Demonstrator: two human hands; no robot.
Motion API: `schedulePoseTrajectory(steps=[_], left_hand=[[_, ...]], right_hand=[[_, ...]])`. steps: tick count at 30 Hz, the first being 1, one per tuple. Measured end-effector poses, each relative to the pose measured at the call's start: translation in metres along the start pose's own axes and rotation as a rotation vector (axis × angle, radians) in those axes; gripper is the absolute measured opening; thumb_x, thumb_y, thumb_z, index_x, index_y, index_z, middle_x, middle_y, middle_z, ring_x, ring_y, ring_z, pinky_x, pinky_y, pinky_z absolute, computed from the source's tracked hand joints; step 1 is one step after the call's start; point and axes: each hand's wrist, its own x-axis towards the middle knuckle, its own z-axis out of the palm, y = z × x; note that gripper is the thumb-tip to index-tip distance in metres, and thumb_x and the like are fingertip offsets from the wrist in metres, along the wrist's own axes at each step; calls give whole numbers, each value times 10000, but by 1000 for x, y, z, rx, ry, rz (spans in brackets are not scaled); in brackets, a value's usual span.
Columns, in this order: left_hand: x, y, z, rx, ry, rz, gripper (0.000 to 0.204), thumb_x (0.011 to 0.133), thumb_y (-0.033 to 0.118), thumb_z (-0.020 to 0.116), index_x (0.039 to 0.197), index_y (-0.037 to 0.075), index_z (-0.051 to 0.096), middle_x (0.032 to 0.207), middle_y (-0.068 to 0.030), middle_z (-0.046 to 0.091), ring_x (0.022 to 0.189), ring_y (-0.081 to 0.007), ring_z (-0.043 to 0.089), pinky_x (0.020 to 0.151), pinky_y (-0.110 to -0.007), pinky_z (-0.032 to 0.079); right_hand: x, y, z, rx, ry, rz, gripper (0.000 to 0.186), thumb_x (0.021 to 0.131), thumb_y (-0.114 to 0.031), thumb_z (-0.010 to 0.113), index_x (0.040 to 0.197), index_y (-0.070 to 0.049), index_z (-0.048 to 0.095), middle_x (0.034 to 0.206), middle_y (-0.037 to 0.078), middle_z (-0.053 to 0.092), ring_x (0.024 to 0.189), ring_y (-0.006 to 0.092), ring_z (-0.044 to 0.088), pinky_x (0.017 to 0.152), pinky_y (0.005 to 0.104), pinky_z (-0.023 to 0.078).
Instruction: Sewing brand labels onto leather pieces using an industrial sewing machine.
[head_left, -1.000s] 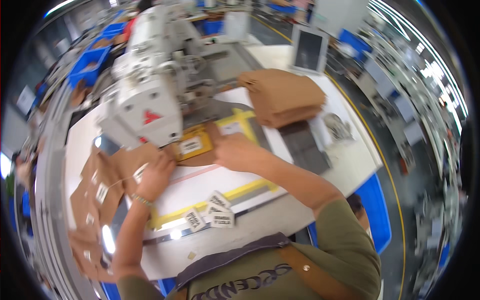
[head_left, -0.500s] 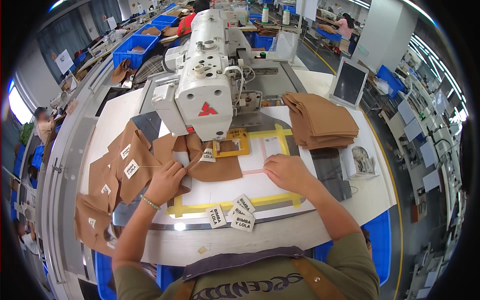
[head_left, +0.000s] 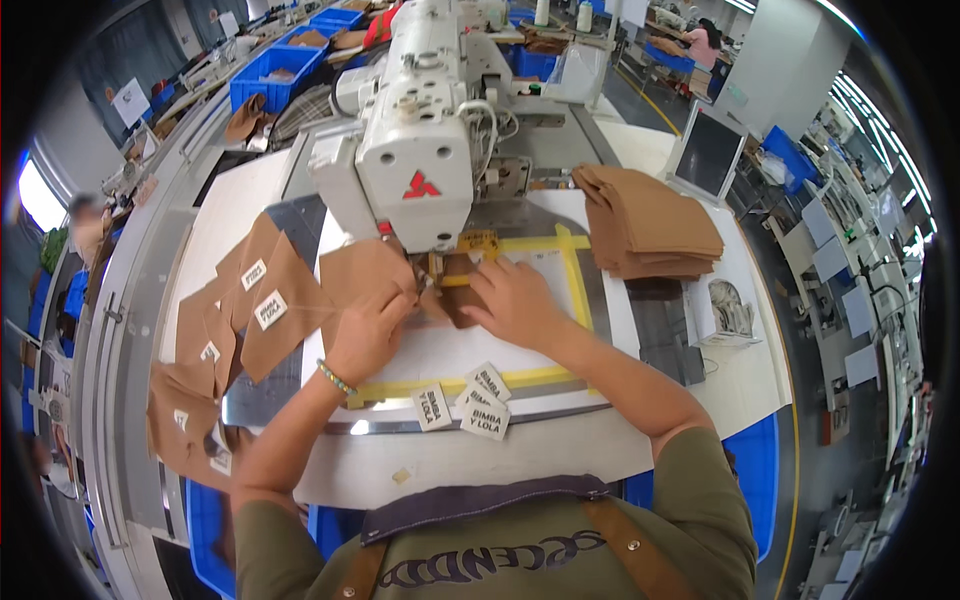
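A brown piece of fabric or leather lies under the head of a white sewing machine. My left hand has its fingers closed on the piece's near edge, just left of the needle area. My right hand grips the piece's right part beside the yellow clamp frame, thumb and fingers bent around it. Both hands and the machine head hide part of the piece. Below them, several white printed labels lie on the near edge of the taped white sheet.
Brown pieces with white labels overlap at the left. A thick stack of brown pieces stands at the right, near a small screen and a white box. Blue bins and other people are farther back.
My right hand has moved left from the white sheet onto the brown piece. My left hand has shifted right, nearer the needle. The label on that piece is now out of sight.
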Motion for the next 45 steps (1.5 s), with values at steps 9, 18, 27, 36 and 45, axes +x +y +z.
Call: schedulePoseTrajectory(steps=[9,18,27,36,45], left_hand=[[0,-8,-1,45,-19,-25,225,973,25,728,1193,62,700,949,-121,677,794,-364,722,662,-464,575],[-2,-13,-2,3,28,-74,210,952,7,740,1154,53,709,946,-117,671,792,-351,715,683,-444,577],[-19,-15,-2,155,-300,288,253,894,86,693,1144,46,699,1084,-68,680,856,-250,745,718,-385,625],[-36,-48,-26,294,-311,-24,147,924,69,695,1069,44,685,1069,-116,695,865,-326,744,757,-423,624],[-23,-30,-23,41,-156,-147,210,954,78,725,1163,55,731,1006,-133,719,864,-373,730,801,-464,608]], right_hand=[[21,-7,28,-90,16,21,499,861,-451,856,1092,-45,680,1109,93,629,1078,288,643,750,406,567],[11,-23,20,-6,17,-31,194,867,-198,770,969,-62,678,989,72,635,994,262,659,727,394,570],[-27,-30,-25,-132,-260,-150,175,810,-104,733,982,-85,703,968,33,668,963,215,667,766,358,576],[-47,-9,-51,50,-192,37,497,895,-272,822,1313,-32,701,1280,86,696,1171,267,658,914,396,547],[-51,-27,-18,-45,-105,-91,454,871,-202,792,1280,-23,706,1233,91,705,1123,261,668,920,374,529]])
